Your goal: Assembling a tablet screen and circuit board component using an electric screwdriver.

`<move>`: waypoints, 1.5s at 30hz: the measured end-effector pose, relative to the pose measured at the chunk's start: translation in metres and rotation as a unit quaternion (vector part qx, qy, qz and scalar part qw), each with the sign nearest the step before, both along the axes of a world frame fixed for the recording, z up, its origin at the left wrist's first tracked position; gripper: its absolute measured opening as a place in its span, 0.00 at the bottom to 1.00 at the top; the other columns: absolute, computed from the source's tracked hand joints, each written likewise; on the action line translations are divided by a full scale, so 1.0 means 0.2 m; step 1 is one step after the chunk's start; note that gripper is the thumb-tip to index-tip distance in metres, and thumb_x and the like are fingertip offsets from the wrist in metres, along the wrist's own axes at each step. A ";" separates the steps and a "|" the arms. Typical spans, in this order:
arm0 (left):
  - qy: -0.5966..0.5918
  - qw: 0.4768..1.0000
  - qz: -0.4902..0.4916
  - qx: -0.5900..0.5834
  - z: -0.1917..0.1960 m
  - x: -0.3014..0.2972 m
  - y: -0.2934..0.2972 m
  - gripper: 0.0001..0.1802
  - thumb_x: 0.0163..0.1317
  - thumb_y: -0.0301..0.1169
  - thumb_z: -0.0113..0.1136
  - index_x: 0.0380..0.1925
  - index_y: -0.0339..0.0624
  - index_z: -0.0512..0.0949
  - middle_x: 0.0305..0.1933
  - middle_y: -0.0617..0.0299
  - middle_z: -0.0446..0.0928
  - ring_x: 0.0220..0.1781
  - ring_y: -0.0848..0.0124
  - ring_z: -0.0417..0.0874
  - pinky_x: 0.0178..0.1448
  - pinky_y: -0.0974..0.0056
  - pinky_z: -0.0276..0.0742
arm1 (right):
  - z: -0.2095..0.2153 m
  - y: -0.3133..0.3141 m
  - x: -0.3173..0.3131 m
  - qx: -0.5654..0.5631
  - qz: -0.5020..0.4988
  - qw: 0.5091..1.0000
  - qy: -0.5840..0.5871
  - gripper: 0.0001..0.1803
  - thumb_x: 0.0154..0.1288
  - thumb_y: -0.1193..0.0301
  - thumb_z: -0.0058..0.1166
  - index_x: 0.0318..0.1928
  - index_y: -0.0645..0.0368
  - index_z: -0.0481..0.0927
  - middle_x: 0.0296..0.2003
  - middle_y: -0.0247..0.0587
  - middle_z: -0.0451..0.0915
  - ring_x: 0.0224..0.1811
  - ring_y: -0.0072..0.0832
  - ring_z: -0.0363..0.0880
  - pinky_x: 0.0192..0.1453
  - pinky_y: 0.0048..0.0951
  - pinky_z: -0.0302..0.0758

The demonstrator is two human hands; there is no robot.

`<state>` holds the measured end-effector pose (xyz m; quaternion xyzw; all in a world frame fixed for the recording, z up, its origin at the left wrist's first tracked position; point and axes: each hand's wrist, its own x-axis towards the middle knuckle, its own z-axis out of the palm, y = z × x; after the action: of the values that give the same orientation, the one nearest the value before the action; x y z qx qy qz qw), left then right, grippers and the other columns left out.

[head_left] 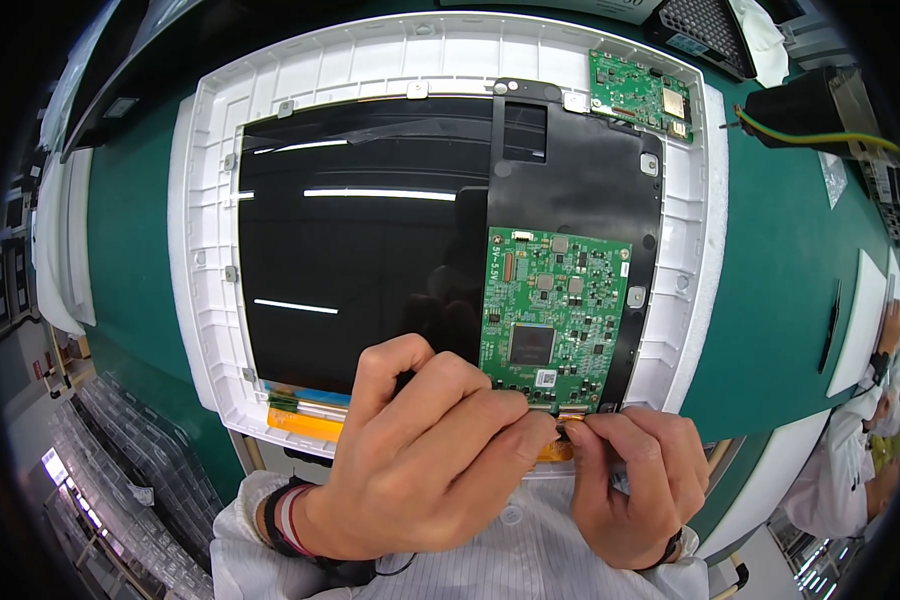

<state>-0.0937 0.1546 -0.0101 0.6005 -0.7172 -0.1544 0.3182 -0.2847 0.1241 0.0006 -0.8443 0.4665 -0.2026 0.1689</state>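
Observation:
A large black display panel (370, 250) lies in a white plastic frame (205, 250). On its right part sits a black backing plate (590, 180), bearing a green circuit board (560, 310) with a square dark chip. Below the board's near edge an orange flex cable (555, 452) shows between my hands. My left hand (430, 455) is closed, its fingertips at the cable beside the board's connector. From the other side my right hand (640, 465) pinches at the same spot with thumb and forefinger. Fingertips partly hide the cable end.
A smaller green board (640, 90) sits at the frame's far right corner. More orange film (305, 422) lies along the near left edge. On the green mat (780, 300) at right are a dark slim tool (830, 325) and a black device with a yellow-green wire (820, 138). Co-workers sit far right.

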 end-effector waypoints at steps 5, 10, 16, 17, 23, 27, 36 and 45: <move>0.002 1.000 -0.001 -0.002 0.00 0.00 0.00 0.12 0.40 0.34 0.74 0.30 0.50 0.90 0.28 0.72 0.80 0.30 0.72 0.75 0.43 0.59 0.64 | 0.00 0.00 0.00 -0.003 -0.001 1.000 0.000 0.13 0.53 0.72 0.78 0.38 0.58 0.86 0.30 0.35 0.84 0.24 0.26 0.78 0.27 0.28 0.64; 0.006 1.000 -0.002 -0.001 0.01 -0.01 0.00 0.12 0.41 0.35 0.74 0.29 0.49 0.90 0.29 0.71 0.80 0.30 0.72 0.75 0.43 0.59 0.64 | 0.00 0.00 0.00 -0.006 -0.001 1.000 0.006 0.13 0.54 0.72 0.77 0.38 0.58 0.86 0.30 0.35 0.84 0.24 0.27 0.77 0.27 0.28 0.63; -0.002 1.000 -0.001 -0.004 0.00 -0.01 0.00 0.11 0.42 0.34 0.74 0.29 0.50 0.89 0.29 0.71 0.80 0.30 0.71 0.76 0.44 0.59 0.65 | -0.01 0.00 0.01 -0.006 0.005 1.000 0.005 0.13 0.55 0.72 0.77 0.38 0.58 0.85 0.30 0.36 0.83 0.24 0.27 0.76 0.27 0.28 0.63; -0.006 1.000 -0.002 0.003 0.01 -0.01 0.00 0.11 0.42 0.34 0.74 0.29 0.50 0.89 0.29 0.71 0.80 0.30 0.71 0.76 0.44 0.59 0.65 | -0.01 0.00 0.01 -0.005 0.005 1.000 0.004 0.13 0.55 0.72 0.77 0.38 0.58 0.85 0.30 0.36 0.83 0.24 0.27 0.76 0.27 0.28 0.63; -0.017 1.000 -0.001 0.003 0.01 -0.02 0.01 0.11 0.42 0.33 0.75 0.29 0.50 0.88 0.31 0.71 0.80 0.30 0.71 0.76 0.44 0.59 0.65 | 0.00 0.00 0.01 0.003 0.002 1.000 0.003 0.13 0.55 0.72 0.77 0.38 0.58 0.85 0.31 0.36 0.83 0.24 0.28 0.76 0.28 0.28 0.64; -0.016 1.000 0.006 -0.002 0.01 -0.03 0.01 0.10 0.42 0.33 0.76 0.28 0.50 0.88 0.31 0.71 0.80 0.30 0.71 0.76 0.44 0.59 0.65 | -0.01 0.00 0.01 0.003 -0.002 1.000 -0.003 0.13 0.55 0.72 0.77 0.37 0.59 0.85 0.30 0.35 0.83 0.24 0.28 0.76 0.28 0.29 0.64; -0.015 1.000 0.002 -0.008 0.00 -0.02 0.00 0.11 0.41 0.33 0.76 0.29 0.50 0.88 0.30 0.70 0.79 0.30 0.71 0.76 0.43 0.58 0.65 | -0.03 0.02 0.02 -0.026 -0.002 1.000 0.013 0.12 0.57 0.73 0.75 0.37 0.59 0.84 0.30 0.36 0.82 0.24 0.28 0.77 0.28 0.29 0.64; -0.004 1.000 -0.008 -0.009 -0.01 -0.01 0.00 0.11 0.41 0.33 0.75 0.28 0.49 0.88 0.31 0.70 0.80 0.31 0.71 0.76 0.43 0.59 0.65 | -0.04 0.01 0.01 -0.032 0.002 0.999 0.004 0.12 0.56 0.72 0.76 0.37 0.60 0.84 0.30 0.36 0.82 0.24 0.28 0.76 0.28 0.29 0.64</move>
<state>-0.0961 0.1548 -0.0123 0.5924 -0.7245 -0.1487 0.3195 -0.2822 0.1264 -0.0071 -0.8513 0.4584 -0.2134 0.1403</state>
